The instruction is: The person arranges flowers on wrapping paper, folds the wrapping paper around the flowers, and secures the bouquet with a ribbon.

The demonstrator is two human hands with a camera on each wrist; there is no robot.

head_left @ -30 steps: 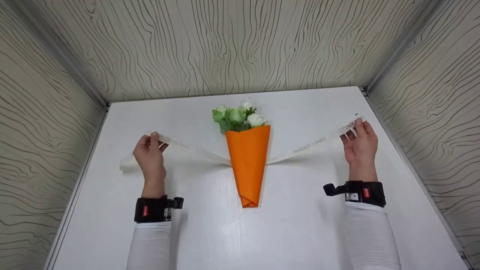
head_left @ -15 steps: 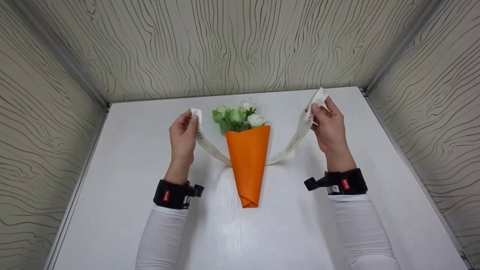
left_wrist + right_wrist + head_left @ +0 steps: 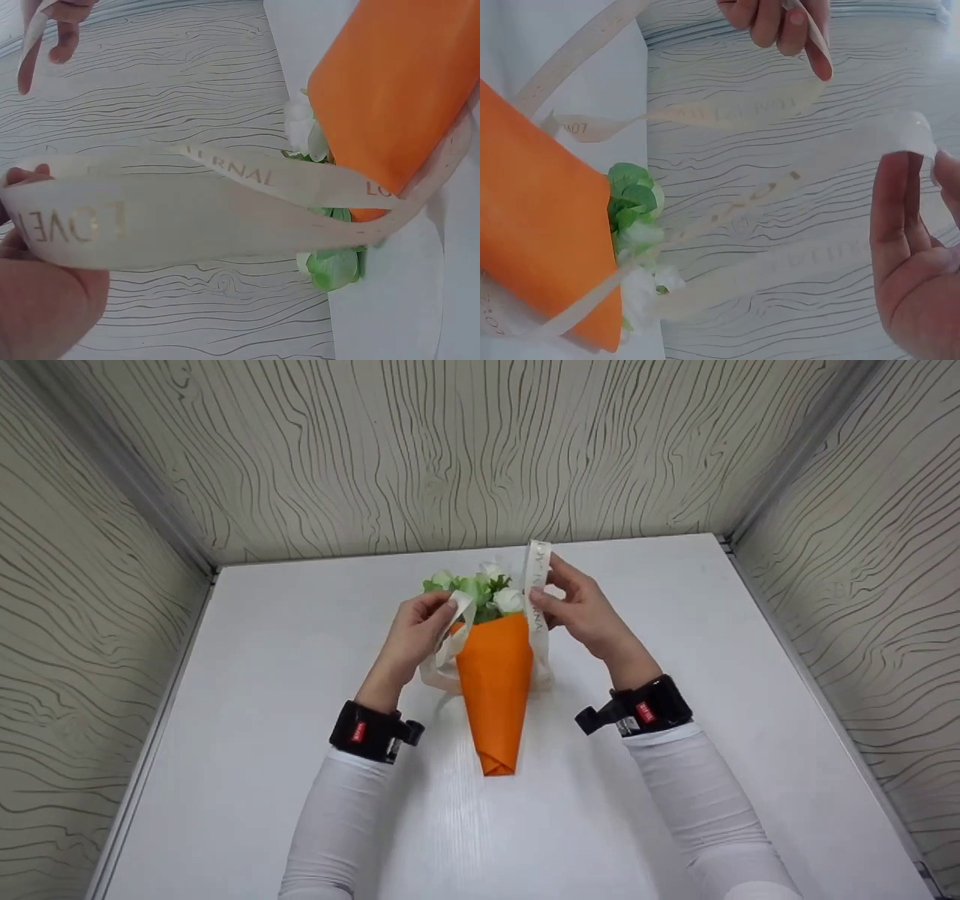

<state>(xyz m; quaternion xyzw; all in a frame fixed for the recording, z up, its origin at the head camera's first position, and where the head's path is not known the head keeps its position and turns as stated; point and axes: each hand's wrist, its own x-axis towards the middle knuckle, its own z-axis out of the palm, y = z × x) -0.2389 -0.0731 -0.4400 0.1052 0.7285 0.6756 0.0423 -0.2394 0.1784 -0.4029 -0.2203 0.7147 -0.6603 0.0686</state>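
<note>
On the tabletop (image 3: 262, 795), the flowers (image 3: 474, 587) are set between the left hand (image 3: 412, 630) and the right hand (image 3: 589, 611), with the wrapper (image 3: 495, 690) extended nearer than both hands. The ribbon (image 3: 538, 574) is passed beneath the wrapper and held up on either side. Beyond the hands, the tabletop is bounded by a wall panel (image 3: 480, 450).

Ribbon (image 3: 537, 585): thin, smooth cloth, satin-like sheen; gold lettering (image 3: 77, 223) faintly shiny.
Wrapper (image 3: 495, 682): matt, smooth-faced orange sheet — paper or felt, I cannot tell.
Flowers (image 3: 510, 600): petals soft-looking, matt.
Tabletop (image 3: 465, 840): smooth white, slightly glossy — I note a pale sheen.
Walls (image 3: 450, 457): wood-grain pattern, flat matt finish.
Corner rails (image 3: 812, 446): grey, metal-looking, dull.
My sleeves (image 3: 334, 817): thin white cloth, creased.
My wrist straps (image 3: 375, 727): black, matt, fabric-like.
</note>
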